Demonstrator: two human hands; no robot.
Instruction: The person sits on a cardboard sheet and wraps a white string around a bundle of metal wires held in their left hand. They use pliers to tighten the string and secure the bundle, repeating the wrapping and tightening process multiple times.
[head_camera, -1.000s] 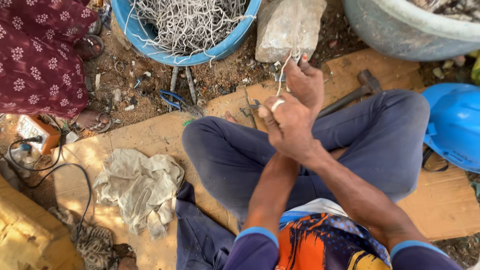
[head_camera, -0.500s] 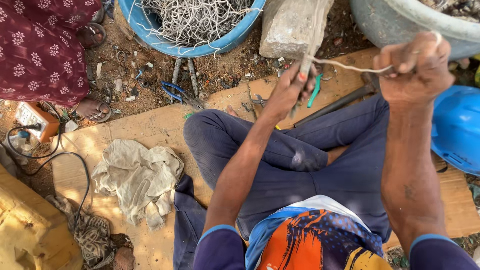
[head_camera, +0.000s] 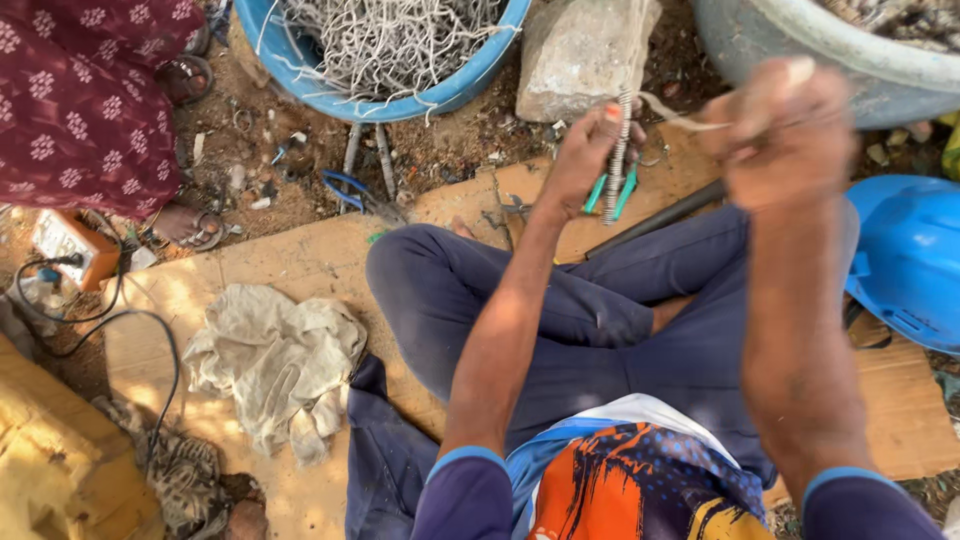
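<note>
We sit cross-legged on a wooden board (head_camera: 300, 260) and work with both hands in front of us. Our left hand (head_camera: 585, 150) is closed around a short ribbed piece of cable (head_camera: 619, 150) that stands almost upright, near a grey stone (head_camera: 580, 55). From the top of this cable a thin pale strip (head_camera: 690, 118) runs across to our right hand (head_camera: 785, 135), which is raised higher and is closed on the strip's other end. The right hand is blurred, so we cannot tell exactly how the fingers grip it; it seems to be a tight fist.

Just below the left hand, a tool with green handles (head_camera: 610, 195) lies on the board, and a dark metal bar (head_camera: 655, 215) lies beside it, touching our trouser leg. A pair of pliers with blue handles (head_camera: 350, 190) lies on the soil further left.

Above, a blue basin (head_camera: 470, 85) is full of pale tangled wire pieces (head_camera: 390, 40). A grey basin (head_camera: 800, 50) stands at the upper right, and a blue plastic lid (head_camera: 905, 260) lies at the right edge.

On the board at the left lies a crumpled beige cloth (head_camera: 275, 365). Another person in a maroon flowered garment (head_camera: 80, 100) sits at the upper left, with a sandalled foot (head_camera: 190, 225) on the ground.
</note>
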